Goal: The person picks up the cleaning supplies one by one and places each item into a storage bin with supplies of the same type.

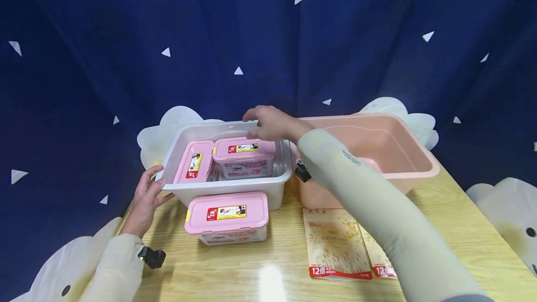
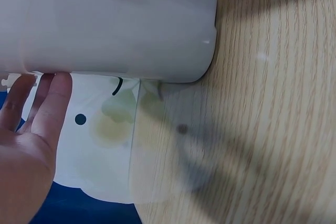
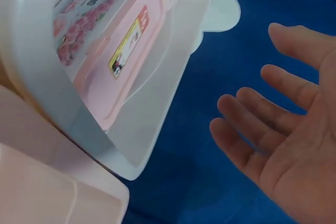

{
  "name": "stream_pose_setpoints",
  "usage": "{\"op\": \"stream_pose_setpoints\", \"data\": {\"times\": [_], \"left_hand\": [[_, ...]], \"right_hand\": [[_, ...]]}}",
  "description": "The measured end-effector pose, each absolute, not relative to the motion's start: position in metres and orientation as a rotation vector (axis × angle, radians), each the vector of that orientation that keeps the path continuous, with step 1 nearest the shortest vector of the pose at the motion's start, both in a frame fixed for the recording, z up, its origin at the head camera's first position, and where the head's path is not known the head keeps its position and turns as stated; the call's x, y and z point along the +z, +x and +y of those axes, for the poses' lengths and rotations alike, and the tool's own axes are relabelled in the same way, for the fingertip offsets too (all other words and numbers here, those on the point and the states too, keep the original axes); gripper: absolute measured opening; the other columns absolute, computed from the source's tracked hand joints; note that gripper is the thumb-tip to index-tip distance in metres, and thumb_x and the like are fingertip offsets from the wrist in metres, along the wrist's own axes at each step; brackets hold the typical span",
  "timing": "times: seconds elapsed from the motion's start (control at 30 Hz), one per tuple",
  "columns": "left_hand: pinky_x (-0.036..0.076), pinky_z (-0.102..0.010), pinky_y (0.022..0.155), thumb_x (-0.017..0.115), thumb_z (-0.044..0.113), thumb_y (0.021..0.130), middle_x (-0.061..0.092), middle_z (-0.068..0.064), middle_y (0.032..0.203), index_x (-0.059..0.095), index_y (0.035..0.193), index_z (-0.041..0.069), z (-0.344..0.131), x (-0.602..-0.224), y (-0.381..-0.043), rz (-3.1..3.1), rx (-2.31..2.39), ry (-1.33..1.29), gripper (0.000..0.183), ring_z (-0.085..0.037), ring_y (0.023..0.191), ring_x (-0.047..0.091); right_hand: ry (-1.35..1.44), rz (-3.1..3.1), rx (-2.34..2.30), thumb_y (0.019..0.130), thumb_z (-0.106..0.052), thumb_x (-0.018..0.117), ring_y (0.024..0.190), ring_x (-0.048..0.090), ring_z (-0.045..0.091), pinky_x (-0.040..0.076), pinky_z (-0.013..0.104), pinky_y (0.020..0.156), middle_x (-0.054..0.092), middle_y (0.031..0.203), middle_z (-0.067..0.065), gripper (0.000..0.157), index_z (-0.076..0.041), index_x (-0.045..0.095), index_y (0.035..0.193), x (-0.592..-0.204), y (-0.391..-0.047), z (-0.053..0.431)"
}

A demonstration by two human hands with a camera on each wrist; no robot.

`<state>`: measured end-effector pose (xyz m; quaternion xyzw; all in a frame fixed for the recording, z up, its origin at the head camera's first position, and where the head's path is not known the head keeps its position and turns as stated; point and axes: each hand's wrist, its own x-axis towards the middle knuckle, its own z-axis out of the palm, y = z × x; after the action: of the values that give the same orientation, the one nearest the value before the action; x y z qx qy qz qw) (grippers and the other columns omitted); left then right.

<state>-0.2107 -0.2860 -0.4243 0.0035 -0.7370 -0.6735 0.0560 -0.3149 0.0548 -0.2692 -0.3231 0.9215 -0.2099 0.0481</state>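
Observation:
A white plastic basin (image 1: 235, 187) holds two pink-lidded tubs, one standing lengthwise (image 1: 184, 171) at its left and one crosswise (image 1: 247, 168) beside it. My left hand (image 1: 147, 195) touches the basin's near left corner. In the left wrist view its fingers (image 2: 55, 103) stretch up against the basin's side. Above the basin's far right rim hovers my right hand (image 1: 272, 122). In the right wrist view, that hand (image 3: 283, 124) has loosely spread fingers and holds nothing, apart from the basin. A third pink-lidded tub (image 1: 226, 213) stands on the table before the basin.
Close against the white basin's right side is a peach-coloured basin (image 1: 402, 153), partly behind my right sleeve (image 1: 356, 190). Two gold pouches (image 1: 335, 246) lie in front of it on the wooden table (image 1: 226, 274). A dark blue curtain (image 1: 268, 36) hangs behind.

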Motion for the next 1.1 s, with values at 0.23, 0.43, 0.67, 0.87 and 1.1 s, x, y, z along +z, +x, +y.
{"op": "stream_pose_setpoints", "data": {"times": [0.23, 0.43, 0.67, 0.87, 1.1], "left_hand": [[0.057, -0.019, 0.080, 0.044, 0.027, 0.104, 0.042, 0.008, 0.131, 0.037, 0.141, 0.025, -0.285, -0.425, -0.209, -2.229, -2.044, 0.014, 0.037, 0.002, 0.109, 0.057], [0.058, -0.019, 0.080, 0.044, 0.026, 0.104, 0.044, 0.008, 0.131, 0.039, 0.140, 0.025, -0.285, -0.427, -0.209, -2.203, -2.038, 0.002, 0.036, 0.001, 0.109, 0.058], [0.057, -0.019, 0.080, 0.044, 0.026, 0.104, 0.044, 0.008, 0.131, 0.040, 0.140, 0.025, -0.286, -0.429, -0.209, -2.187, -2.041, -0.012, 0.036, 0.001, 0.109, 0.059], [0.057, -0.018, 0.080, 0.042, 0.023, 0.105, 0.044, 0.006, 0.131, 0.040, 0.140, 0.023, -0.289, -0.429, -0.211, -2.151, -2.052, -0.061, 0.036, 0.000, 0.109, 0.059], [0.057, -0.019, 0.081, 0.041, 0.022, 0.105, 0.044, 0.005, 0.131, 0.039, 0.140, 0.022, -0.287, -0.431, -0.210, -2.144, -2.079, -0.075, 0.035, 0.000, 0.108, 0.059]], "right_hand": [[-1.097, 2.840, -0.665, 0.092, -0.025, 0.067, 0.122, 0.060, 0.025, 0.050, 0.041, 0.105, 0.060, 0.136, 0.006, 0.043, -0.013, 0.061, 0.133, -0.270, -0.283, 0.062], [-1.379, 2.842, -0.658, 0.090, -0.019, 0.066, 0.122, 0.059, 0.024, 0.046, 0.039, 0.109, 0.063, 0.130, 0.008, 0.040, -0.009, 0.063, 0.129, -0.280, -0.253, 0.071], [-1.629, 2.814, -0.719, 0.090, -0.016, 0.067, 0.120, 0.059, 0.020, 0.047, 0.036, 0.108, 0.064, 0.125, 0.005, 0.035, -0.008, 0.065, 0.123, -0.294, -0.222, 0.085], [-1.767, 2.836, -0.709, 0.090, -0.020, 0.068, 0.118, 0.060, 0.017, 0.049, 0.034, 0.105, 0.065, 0.123, 0.002, 0.033, -0.011, 0.065, 0.122, -0.314, -0.201, 0.092], [-1.757, 2.888, -0.544, 0.089, -0.020, 0.069, 0.119, 0.058, 0.016, 0.049, 0.033, 0.104, 0.062, 0.127, 0.002, 0.037, -0.013, 0.063, 0.125, -0.352, -0.187, 0.102]]}}
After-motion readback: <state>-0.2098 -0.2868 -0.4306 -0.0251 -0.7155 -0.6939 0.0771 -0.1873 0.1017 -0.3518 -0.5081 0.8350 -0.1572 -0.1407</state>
